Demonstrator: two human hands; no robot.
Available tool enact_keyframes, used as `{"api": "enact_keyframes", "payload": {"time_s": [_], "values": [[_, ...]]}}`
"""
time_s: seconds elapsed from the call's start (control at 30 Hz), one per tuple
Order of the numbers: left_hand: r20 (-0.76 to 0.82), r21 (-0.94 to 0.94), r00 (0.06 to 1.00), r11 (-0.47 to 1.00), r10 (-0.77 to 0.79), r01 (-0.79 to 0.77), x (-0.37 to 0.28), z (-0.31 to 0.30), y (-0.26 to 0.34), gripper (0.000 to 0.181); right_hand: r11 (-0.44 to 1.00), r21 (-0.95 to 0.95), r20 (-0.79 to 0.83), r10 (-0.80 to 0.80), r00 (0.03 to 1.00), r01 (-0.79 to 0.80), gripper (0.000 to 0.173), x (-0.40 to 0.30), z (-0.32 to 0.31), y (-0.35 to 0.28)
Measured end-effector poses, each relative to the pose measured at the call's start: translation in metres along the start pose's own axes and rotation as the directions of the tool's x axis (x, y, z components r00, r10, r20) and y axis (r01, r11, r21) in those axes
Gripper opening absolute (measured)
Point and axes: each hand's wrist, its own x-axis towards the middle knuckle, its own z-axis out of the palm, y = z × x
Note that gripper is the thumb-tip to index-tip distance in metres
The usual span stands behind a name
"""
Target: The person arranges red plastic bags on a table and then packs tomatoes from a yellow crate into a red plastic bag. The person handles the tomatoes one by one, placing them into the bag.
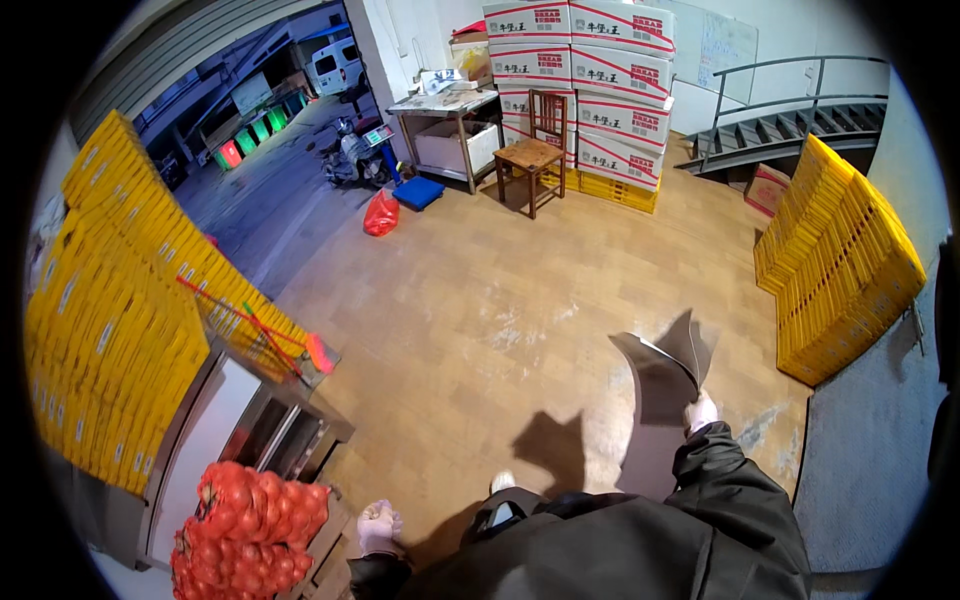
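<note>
My right hand (703, 411), in a pale glove, grips the edge of a floppy grey-brown sheet (664, 382). The sheet's upper part folds over, with pointed corners sticking up, and its lower end passes behind my dark jacket. I cannot tell its material. At the lower left, my left hand (379, 525) has its fingers curled in, with nothing visible in them. That hand is close to a red mesh sack of onions (251, 517) on a wooden pallet (330, 536), but apart from it.
Yellow plastic crates are stacked at left (112, 322) and right (840, 277). Ahead stand a wooden chair (531, 154), printed cartons (622, 105), a table (442, 103) and a blue platform scale (418, 193). A red bag (381, 214) and a broom (319, 352) are on the floor.
</note>
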Motion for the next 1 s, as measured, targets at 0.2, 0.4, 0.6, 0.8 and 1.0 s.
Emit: {"api": "enact_keyframes", "payload": {"time_s": [0.2,0.4,0.6,0.8,1.0], "values": [[0.263,0.203,0.957,0.963,0.122,-0.179,0.14,0.157,0.098,0.026,0.676,0.723,-0.272,0.086,0.958,0.144,0.032,0.133,-0.023,-0.075],[0.649,0.2,0.753,0.932,0.105,-0.302,0.147,0.374,0.275,0.048,0.369,0.89,-0.388,0.303,0.871,0.268,0.03,0.219,-0.1,-0.079],[0.925,-0.04,0.38,0.987,-0.024,0.159,0.157,0.587,0.352,0.064,0.21,0.977,-0.082,0.299,0.951,0.018,0.03,0.338,-0.104,-0.139],[0.939,-0.042,0.33,0.923,-0.094,0.382,0.126,0.733,0.421,0.066,-0.205,0.755,0.616,-0.106,0.781,-0.623,0.03,0.494,-0.043,-0.259],[0.976,-0.053,0.215,0.895,-0.048,0.442,0.195,0.79,0.49,0.06,0.494,0.552,0.788,-0.045,0.614,-0.672,0.029,0.613,0.003,-0.327]]}}
